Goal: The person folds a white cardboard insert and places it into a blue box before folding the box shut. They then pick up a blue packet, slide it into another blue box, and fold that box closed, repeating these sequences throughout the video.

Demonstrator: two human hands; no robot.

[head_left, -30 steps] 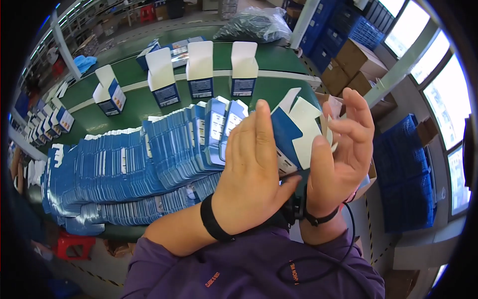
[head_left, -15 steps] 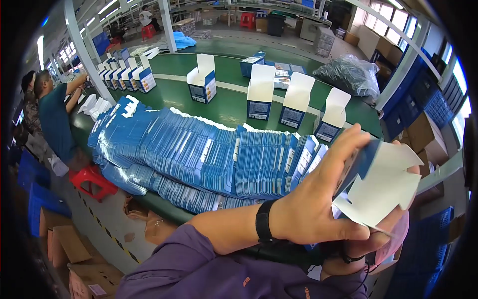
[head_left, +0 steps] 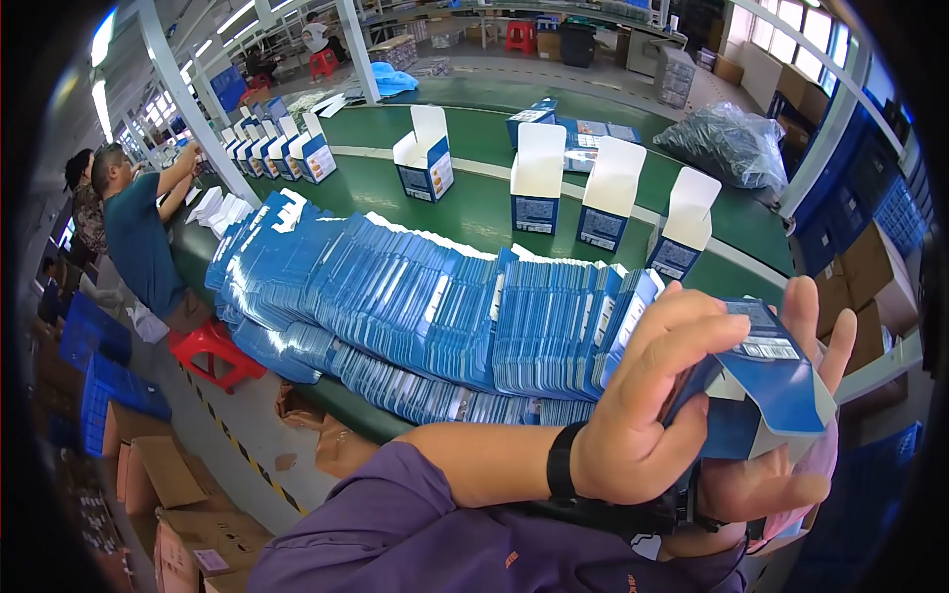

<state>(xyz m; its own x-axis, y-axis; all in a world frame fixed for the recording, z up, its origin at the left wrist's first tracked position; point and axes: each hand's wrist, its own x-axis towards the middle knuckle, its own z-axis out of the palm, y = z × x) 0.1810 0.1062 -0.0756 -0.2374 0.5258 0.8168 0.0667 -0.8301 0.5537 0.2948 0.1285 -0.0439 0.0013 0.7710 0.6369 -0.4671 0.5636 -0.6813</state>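
My left hand (head_left: 647, 395), with a black band at the wrist, is closed on the near side of a blue carton (head_left: 756, 346). The carton is popped into box shape and tilted, its printed blue outside towards me and an end flap bent out. Behind and below it is my right hand (head_left: 766, 489), thumb and fingers spread, the palm close to or touching the carton. The carton hides part of that palm. Left of my hands lies a long row of flat blue cartons (head_left: 395, 296), leaning on one another along the green table (head_left: 474, 212).
Several open cartons (head_left: 539, 178) stand upright beyond the row, white flaps raised. More stand at the far left near a co-worker (head_left: 148, 232). A grey plastic bag (head_left: 727, 148) lies at the back right. A red stool (head_left: 215, 356) and brown boxes (head_left: 173, 474) are at left.
The carton has turned, so its blue outside shows instead of the white flaps. My right hand's fingers have spread. The whole view has shifted slightly.
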